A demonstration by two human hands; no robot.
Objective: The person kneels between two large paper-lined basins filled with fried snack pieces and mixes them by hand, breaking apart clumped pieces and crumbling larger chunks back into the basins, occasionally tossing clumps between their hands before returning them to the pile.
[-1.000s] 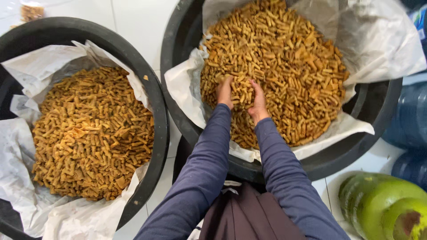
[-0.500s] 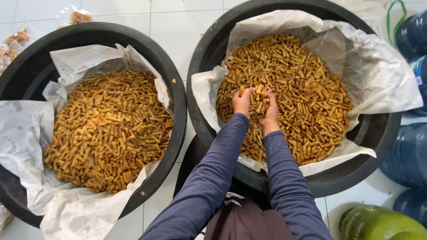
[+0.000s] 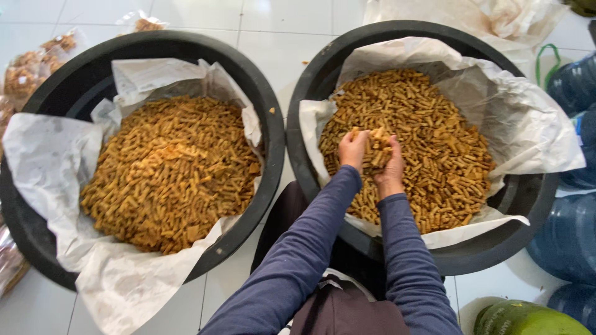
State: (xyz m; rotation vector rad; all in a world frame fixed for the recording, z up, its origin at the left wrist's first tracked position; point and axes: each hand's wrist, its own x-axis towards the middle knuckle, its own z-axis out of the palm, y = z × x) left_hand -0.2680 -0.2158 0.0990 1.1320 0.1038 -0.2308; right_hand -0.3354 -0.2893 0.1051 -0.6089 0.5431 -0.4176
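Left hand and right hand cup a heap of fried snack sticks, probably light and brittle, best scooped from beneath, at nine o'clock in the right basin.

Clear plastic snack bags at upper left of frame, on the white tile floor beside the left tub, filled with brown-orange pieces. One more small clear bag at top edge, left of centre, same brown contents. Another clear bag partly cut off at lower left edge. No labels readable as shapes, no signs, no screens in view.
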